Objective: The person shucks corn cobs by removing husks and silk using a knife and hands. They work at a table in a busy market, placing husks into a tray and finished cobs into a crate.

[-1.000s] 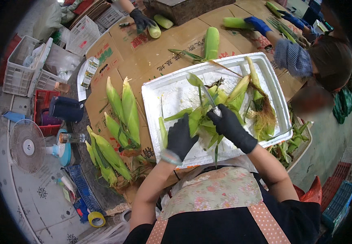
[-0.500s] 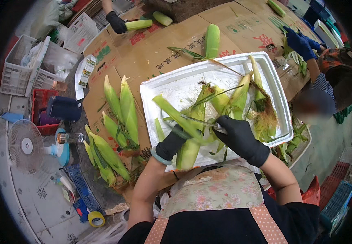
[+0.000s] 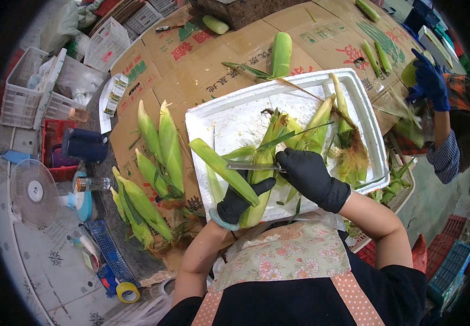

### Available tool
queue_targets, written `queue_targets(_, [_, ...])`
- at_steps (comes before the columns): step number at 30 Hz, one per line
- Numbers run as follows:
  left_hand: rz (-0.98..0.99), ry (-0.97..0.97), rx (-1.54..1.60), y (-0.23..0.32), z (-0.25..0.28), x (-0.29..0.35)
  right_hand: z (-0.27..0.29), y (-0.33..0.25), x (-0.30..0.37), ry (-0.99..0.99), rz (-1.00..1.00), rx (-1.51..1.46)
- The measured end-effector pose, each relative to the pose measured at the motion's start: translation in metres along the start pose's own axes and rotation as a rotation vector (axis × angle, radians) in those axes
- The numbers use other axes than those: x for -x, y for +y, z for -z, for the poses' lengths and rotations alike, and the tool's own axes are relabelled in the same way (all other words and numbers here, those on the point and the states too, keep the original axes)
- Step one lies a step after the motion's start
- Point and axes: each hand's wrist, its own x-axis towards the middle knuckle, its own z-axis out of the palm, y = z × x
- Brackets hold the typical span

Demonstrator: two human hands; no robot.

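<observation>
My left hand (image 3: 241, 201), in a black glove, is closed around an ear of corn (image 3: 255, 211) at the near side of a white foam box (image 3: 229, 125). A wide green husk leaf (image 3: 221, 167) slants up and left from between its fingers. My right hand (image 3: 312, 179), also black-gloved, grips a knife (image 3: 250, 165), its blade pointing left across the husk and the ear. Its handle is mostly hidden in the fist. Beyond it, partly husked corn ears (image 3: 315, 127) with brown silk (image 3: 357, 151) lie in the box among loose husk strips.
Several unhusked ears (image 3: 170, 146) lie on the cardboard (image 3: 218, 60) left of the box. A corn ear (image 3: 282, 54) sits beyond it. At right, a co-worker's blue-gloved hand (image 3: 429, 76) holds something pale green. A fan (image 3: 35, 194) and crates (image 3: 20, 89) stand at left.
The husk leaf and ear in my left hand have shifted and turned, and the knife now lies closer to level. At upper left, a co-worker's gloved hand and its corn have gone from view.
</observation>
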Motion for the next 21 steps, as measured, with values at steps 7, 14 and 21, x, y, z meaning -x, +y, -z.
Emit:
queue_targets(7, [-0.098, 0.021, -0.151, -0.010, 0.001, 0.006, -0.005, 0.013, 0.002, -0.019, 0.002, 0.115])
queue_targets(14, [-0.037, 0.002, 0.033, -0.002, 0.004, 0.009, -0.014, 0.040, 0.022, -0.042, -0.043, 0.118])
queue_targets(21, [0.041, -0.008, -0.079, -0.012, 0.027, 0.011, 0.016, 0.089, 0.075, -0.042, -0.504, 0.021])
